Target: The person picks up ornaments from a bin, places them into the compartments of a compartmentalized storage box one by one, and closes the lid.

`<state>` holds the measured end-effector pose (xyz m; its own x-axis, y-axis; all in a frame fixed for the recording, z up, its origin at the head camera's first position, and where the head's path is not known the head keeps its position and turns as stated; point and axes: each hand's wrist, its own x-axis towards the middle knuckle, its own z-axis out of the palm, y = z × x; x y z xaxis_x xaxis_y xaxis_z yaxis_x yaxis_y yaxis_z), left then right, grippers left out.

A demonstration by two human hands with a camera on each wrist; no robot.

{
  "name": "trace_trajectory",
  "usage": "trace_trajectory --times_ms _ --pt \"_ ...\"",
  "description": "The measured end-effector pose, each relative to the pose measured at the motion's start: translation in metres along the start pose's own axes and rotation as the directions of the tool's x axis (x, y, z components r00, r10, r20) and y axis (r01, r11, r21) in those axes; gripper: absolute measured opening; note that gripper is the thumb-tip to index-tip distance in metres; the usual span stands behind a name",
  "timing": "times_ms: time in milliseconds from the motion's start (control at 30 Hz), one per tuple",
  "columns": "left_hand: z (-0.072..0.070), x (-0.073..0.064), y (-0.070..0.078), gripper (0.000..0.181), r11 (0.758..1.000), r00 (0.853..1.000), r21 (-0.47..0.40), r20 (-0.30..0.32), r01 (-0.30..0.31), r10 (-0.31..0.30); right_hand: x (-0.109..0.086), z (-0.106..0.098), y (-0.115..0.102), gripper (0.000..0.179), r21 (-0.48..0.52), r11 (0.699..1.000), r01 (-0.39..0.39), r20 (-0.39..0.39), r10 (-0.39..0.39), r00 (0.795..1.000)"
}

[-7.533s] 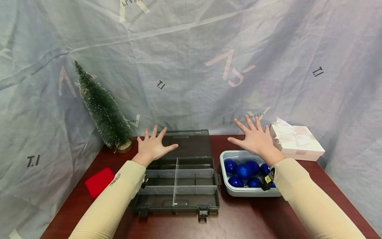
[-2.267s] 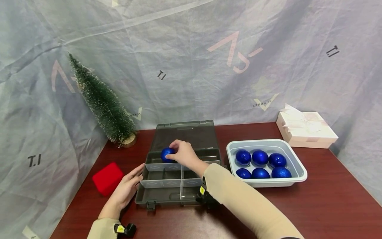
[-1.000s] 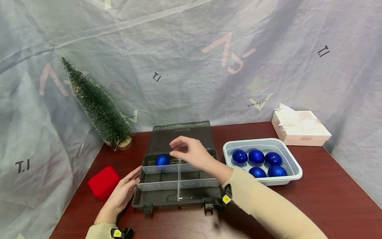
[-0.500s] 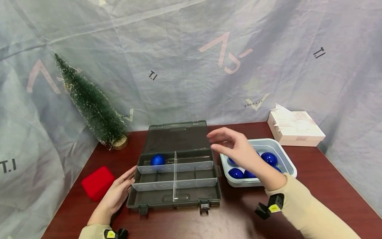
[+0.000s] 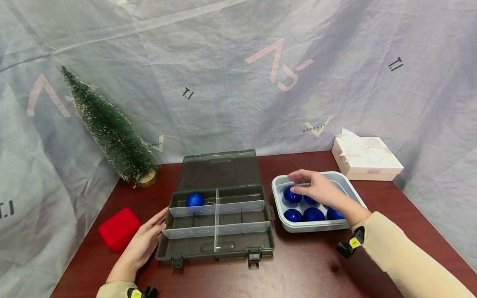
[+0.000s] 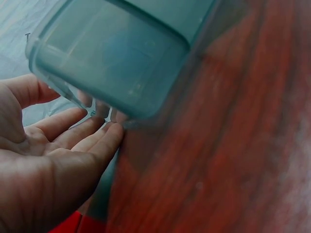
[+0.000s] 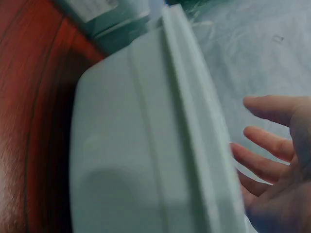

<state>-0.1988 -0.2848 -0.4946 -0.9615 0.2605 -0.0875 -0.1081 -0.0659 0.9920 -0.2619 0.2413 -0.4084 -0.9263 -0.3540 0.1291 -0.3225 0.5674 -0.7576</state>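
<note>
Head camera: I face a printed cloth backdrop (image 5: pixel 223 111) behind a reddish-brown table (image 5: pixel 298 269). On it sit the open divided organizer box (image 5: pixel 218 171), a frosted miniature Christmas tree (image 5: pixel 112 134), a pale plastic tray (image 5: pixel 313 227) right of the organizer, and a ribboned gift box (image 5: pixel 372 163). My left hand (image 5: pixel 146 242) rests, fingers extended, against the organizer's left side; my right hand (image 5: pixel 319 189) is loosely spread over the tray, gripping nothing. Near my left is a red box (image 5: pixel 120 229). Blue bauble ornaments (image 5: pixel 314 214) lie in the tray; one glittery blue bauble (image 5: pixel 195 199) sits in the organizer's far left compartment.
</note>
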Motion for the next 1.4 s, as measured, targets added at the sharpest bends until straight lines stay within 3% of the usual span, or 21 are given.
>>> trace_trajectory --times_ms 300,567,733,933,1100,1267,1400 --pt "0.000 -0.003 0.000 0.062 1.000 1.000 0.002 -0.005 0.011 -0.011 0.003 0.011 0.023 0.043 -0.142 0.989 0.043 -0.015 -0.046 0.999" --pt "0.001 -0.004 0.001 0.062 1.000 1.000 -0.007 -0.010 0.013 -0.013 0.002 0.021 0.027 0.049 -0.350 0.931 0.107 -0.019 -0.121 0.992" --pt "0.001 -0.003 0.000 0.062 1.000 1.000 -0.014 -0.013 0.014 -0.014 0.001 0.022 0.026 0.051 -0.397 0.911 0.112 -0.010 -0.126 0.992" --pt "0.002 -0.003 0.000 0.062 1.000 1.000 -0.012 -0.018 0.023 -0.023 0.000 0.017 0.020 0.049 -0.333 0.937 0.108 -0.047 -0.131 0.990" --pt "0.002 -0.001 0.000 0.061 1.000 1.000 -0.008 -0.009 0.024 -0.024 0.001 0.009 0.006 0.047 -0.208 0.973 0.100 -0.085 -0.120 0.989" --pt "0.002 0.000 0.001 0.061 1.000 1.000 -0.008 -0.013 0.025 -0.025 0.012 0.010 -0.018 0.048 -0.084 0.991 0.105 -0.111 -0.114 0.987" --pt "0.001 0.001 0.001 0.061 1.000 0.999 -0.003 -0.023 0.026 -0.026 0.024 0.021 -0.041 0.047 -0.007 0.993 0.119 -0.087 -0.120 0.989"
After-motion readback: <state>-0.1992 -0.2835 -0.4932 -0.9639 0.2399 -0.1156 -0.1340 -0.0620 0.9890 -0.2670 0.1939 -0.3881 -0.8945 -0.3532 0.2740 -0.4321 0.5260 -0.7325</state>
